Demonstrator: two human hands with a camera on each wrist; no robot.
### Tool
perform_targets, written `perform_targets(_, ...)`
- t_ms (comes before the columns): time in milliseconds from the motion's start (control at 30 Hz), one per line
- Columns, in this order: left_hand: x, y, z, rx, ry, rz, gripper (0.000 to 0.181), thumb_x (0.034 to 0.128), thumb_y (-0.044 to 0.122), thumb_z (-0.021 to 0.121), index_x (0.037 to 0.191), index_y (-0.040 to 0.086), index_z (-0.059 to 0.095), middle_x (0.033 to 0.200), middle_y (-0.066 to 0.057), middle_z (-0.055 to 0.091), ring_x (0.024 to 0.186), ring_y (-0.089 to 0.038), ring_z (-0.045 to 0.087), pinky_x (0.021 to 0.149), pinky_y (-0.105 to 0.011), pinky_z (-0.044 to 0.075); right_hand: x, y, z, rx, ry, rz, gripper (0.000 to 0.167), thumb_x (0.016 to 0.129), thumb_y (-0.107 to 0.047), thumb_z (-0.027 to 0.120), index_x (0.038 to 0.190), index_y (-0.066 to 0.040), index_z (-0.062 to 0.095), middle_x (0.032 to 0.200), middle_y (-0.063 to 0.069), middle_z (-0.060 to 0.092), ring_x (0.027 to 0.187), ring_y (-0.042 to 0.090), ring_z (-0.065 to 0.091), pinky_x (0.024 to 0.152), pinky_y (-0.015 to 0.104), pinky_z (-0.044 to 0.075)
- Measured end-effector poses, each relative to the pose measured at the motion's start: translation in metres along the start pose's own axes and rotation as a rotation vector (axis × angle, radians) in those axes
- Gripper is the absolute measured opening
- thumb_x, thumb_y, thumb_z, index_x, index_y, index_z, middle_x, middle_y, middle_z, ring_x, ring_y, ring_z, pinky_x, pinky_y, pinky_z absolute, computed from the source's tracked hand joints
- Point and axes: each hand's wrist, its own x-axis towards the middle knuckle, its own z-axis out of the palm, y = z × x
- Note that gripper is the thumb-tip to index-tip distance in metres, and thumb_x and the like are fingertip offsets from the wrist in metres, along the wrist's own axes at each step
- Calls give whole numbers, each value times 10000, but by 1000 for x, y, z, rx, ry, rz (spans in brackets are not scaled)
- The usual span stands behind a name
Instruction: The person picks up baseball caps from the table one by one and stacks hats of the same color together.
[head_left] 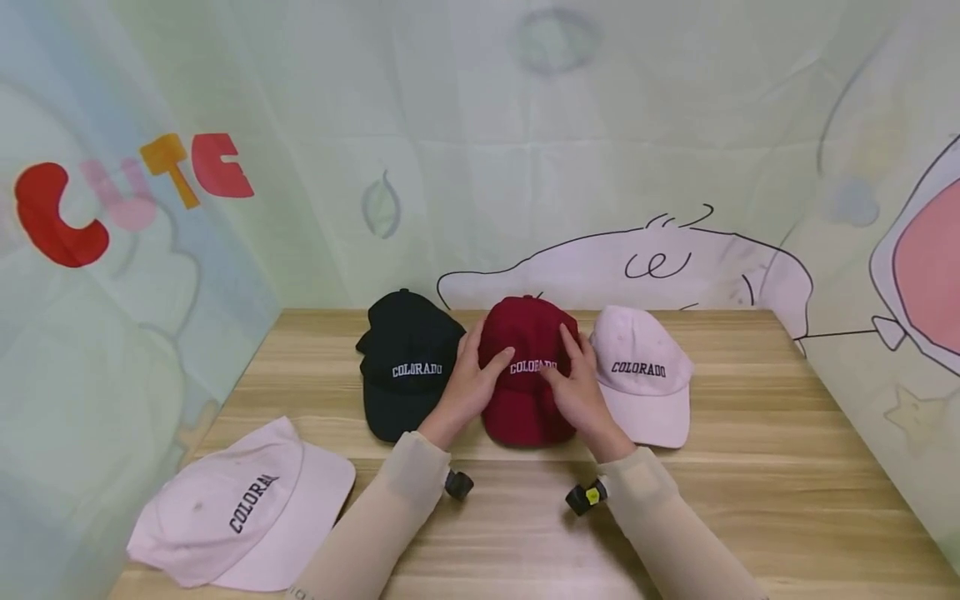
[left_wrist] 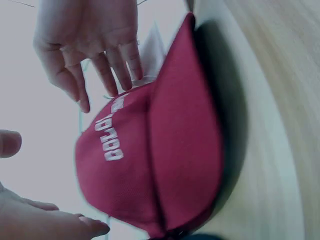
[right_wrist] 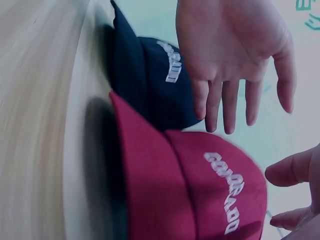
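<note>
A dark red baseball cap (head_left: 525, 404) lettered COLORADO rests on the table, its brim toward me. On its left side is my left hand (head_left: 471, 382), fingers extended and thumb apart. My right hand (head_left: 581, 393) lies along the other side in much the same way. In the left wrist view, the right hand (left_wrist: 90, 35) has straight fingers over the red cap (left_wrist: 135, 155). The right wrist view has the left hand (right_wrist: 235, 50) with straight fingers beside the red cap's crown (right_wrist: 220, 185). Whether the fingertips touch the fabric, I cannot tell.
Left of the red cap sits a black COLORADO cap (head_left: 405, 400); right of it, a pale pink one (head_left: 645, 408). Another pale pink cap (head_left: 247, 500) lies turned sideways at the table's near left. Printed cloth (head_left: 465, 150) hangs behind the wooden table (head_left: 780, 500).
</note>
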Motion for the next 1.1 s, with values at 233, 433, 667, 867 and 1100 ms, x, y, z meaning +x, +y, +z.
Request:
perform_targets(233, -21, 7, -33, 44, 40, 17, 721, 1049, 289, 587, 1653, 142, 222, 1681, -137, 254, 1578, -357, 217, 1284, -559, 198, -10, -14, 8, 28, -1, -79, 654, 965, -54, 607, 1585, -100, 403, 1715, 177, 118, 1603, 393, 40, 1281, 600, 117)
perform_targets(433, -38, 7, -61, 127, 125, 27, 706, 1053, 295, 586, 1652, 171, 233, 1669, -111, 291, 1580, -319, 237, 1282, -565, 195, -17, -15, 19, 21, 6, -143, 583, 961, -43, 619, 1526, -100, 487, 1690, 142, 220, 1583, 371, 170, 1264, 610, 178)
perform_targets(667, -56, 3, -91, 140, 197, 34, 678, 1071, 264, 564, 1653, 172, 227, 1674, -131, 277, 1589, -328, 204, 1291, -562, 164, -24, -10, 35, 7, 33, -246, 514, 973, -77, 636, 1478, -119, 547, 1648, 110, 322, 1535, 340, 300, 1238, 614, 267)
perform_targets(867, -72, 7, -114, 126, 245, -16, 684, 1083, 258, 546, 1658, 136, 195, 1686, -141, 254, 1599, -324, 170, 1297, -547, 151, -31, -11, 49, 26, 46, -317, 482, 964, -89, 661, 1437, -118, 575, 1618, 90, 378, 1493, 303, 355, 1201, 625, 334)
perform_targets(1100, -96, 7, -144, 208, 301, -117, 674, 1085, 295, 540, 1654, 151, 209, 1699, -134, 249, 1604, -344, 151, 1272, -614, 168, -42, -13, 75, 42, -48, -342, 379, 979, -109, 666, 1356, -126, 627, 1557, 74, 467, 1490, 259, 377, 1209, 564, 359)
